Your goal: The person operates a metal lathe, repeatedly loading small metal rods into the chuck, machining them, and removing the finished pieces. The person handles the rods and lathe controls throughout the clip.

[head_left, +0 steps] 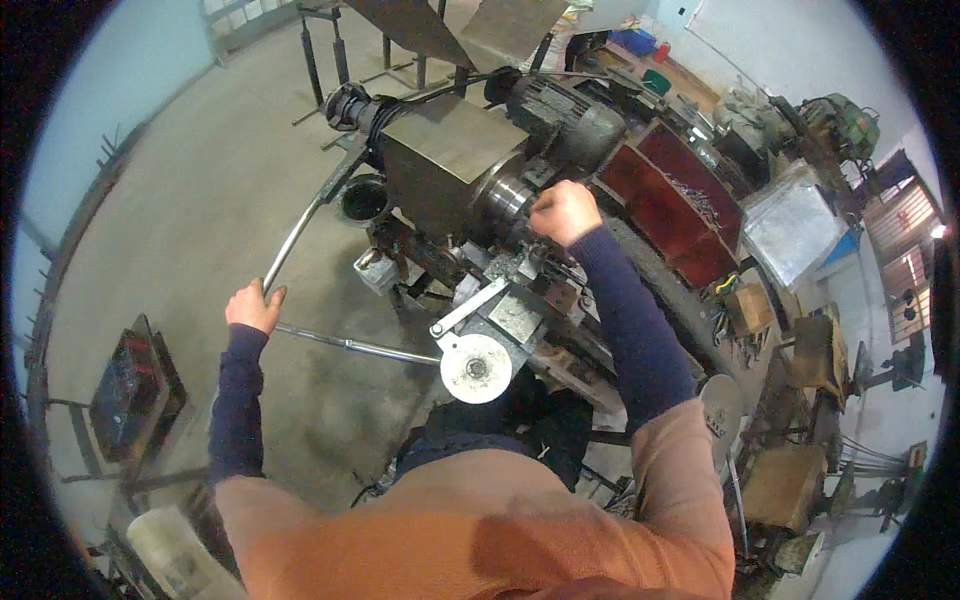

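Note:
I stand at a metal lathe [450,140] with a boxy headstock. My left hand [255,306] is closed round the lower end of a long steel lever [301,233], which slants up to the headstock's left end. My right hand [566,212] is at the front of the round shiny chuck [508,198], its fingers curled together. Whatever they pinch is hidden from this view. Below the chuck lies the tool carriage, with a flat crank handle [468,308] and a pale round handwheel [476,368]. A second steel rod [350,345] runs from near my left hand toward the handwheel.
Behind the chuck is a dusty electric motor [580,125]. Red metal trays [665,200] holding scraps stand to the right, with a silvery sheet-covered box [795,222] beyond. A dark metal block [135,390] rests on the left floor. Cluttered benches line the right wall.

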### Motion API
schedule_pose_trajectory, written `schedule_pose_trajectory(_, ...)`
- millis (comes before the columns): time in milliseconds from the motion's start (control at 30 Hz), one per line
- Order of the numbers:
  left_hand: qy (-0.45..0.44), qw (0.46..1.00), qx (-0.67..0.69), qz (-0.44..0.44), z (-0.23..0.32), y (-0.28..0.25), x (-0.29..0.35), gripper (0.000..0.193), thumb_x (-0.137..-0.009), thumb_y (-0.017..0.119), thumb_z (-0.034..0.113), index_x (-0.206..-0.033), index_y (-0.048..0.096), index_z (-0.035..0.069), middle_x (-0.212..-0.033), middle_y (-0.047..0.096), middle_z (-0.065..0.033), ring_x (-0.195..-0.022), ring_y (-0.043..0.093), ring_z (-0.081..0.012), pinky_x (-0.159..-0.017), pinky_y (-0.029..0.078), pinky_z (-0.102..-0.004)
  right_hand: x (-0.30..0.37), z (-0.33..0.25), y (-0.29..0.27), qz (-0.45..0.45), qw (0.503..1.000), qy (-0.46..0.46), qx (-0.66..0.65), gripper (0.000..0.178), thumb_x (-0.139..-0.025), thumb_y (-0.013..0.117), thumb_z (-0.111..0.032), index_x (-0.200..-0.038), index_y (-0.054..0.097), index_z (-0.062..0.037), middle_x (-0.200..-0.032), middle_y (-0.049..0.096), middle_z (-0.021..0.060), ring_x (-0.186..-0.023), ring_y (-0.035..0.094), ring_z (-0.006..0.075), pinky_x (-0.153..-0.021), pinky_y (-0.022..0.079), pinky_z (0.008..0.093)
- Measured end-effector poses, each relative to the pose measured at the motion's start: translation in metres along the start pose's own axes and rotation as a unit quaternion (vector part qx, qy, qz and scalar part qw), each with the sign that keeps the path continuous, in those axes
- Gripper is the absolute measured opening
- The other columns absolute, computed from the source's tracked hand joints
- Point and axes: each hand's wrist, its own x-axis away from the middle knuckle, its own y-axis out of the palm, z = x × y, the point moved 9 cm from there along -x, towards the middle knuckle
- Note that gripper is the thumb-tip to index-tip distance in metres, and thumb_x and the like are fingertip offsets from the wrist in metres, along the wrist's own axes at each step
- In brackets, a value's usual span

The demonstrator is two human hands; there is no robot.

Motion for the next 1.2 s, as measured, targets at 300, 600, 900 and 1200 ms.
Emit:
schedule_pose_trajectory(300, 0.232, 0.549, 0.735, -0.323, 0.309, -0.057, 0.035, 0.032, -0.09, 0.049, 0.025, -0.093, 0.058, -0.006, -0.08, 0.064, -0.0128, -0.073, 0.063, -0.021, -0.07, 0.05, -0.0316, 0.117, -0.1, -0.062, 0.187, 0.939, -0.21, -0.199, 0.041, -0.049, 0.056, -0.007, -0.089, 0.064, -0.0072, -0.101, 0.061, 0.0076, -0.097, 0.053, 0.0319, -0.081, 0.045, 0.0388)
schedule_pose_trajectory(600, 0.276, 0.565, 0.72, -0.294, 0.358, -0.045, 0.041, 0.024, -0.085, 0.059, 0.019, -0.085, 0.062, -0.005, -0.069, 0.061, -0.0065, -0.061, 0.057, -0.01, -0.056, 0.047, -0.0243, 0.132, -0.077, -0.053, 0.169, 0.964, -0.132, -0.157, 0.037, -0.047, 0.06, -0.007, -0.084, 0.063, -0.006, -0.097, 0.057, 0.0097, -0.088, 0.052, 0.0314, -0.074, 0.046, 0.0376)
schedule_pose_trajectory(900, 0.277, 0.68, 0.643, -0.219, 0.332, -0.05, 0.016, 0.025, -0.083, 0.06, 0.019, -0.078, 0.062, -0.005, -0.061, 0.06, -0.0045, -0.055, 0.055, -0.0077, -0.05, 0.043, -0.0227, 0.086, -0.084, -0.039, 0.073, 0.959, -0.199, -0.187, 0.025, -0.05, 0.063, -0.011, -0.074, 0.063, -0.0059, -0.077, 0.059, 0.0079, -0.073, 0.053, 0.0288, -0.065, 0.045, 0.0369)
schedule_pose_trajectory(1200, 0.168, 0.854, 0.492, -0.004, 0.149, -0.066, -0.068, 0.029, -0.084, 0.055, 0.023, -0.096, 0.058, -0.003, -0.065, 0.059, -0.0067, -0.057, 0.056, -0.0107, -0.053, 0.044, -0.0255, -0.011, 0.029, 0.037, -0.112, 0.992, 0.04, 0.033, 0.027, -0.055, 0.061, -0.022, -0.077, 0.07, -0.0093, -0.072, 0.064, 0.0119, -0.07, 0.06, 0.0283, -0.07, 0.048, 0.0336)
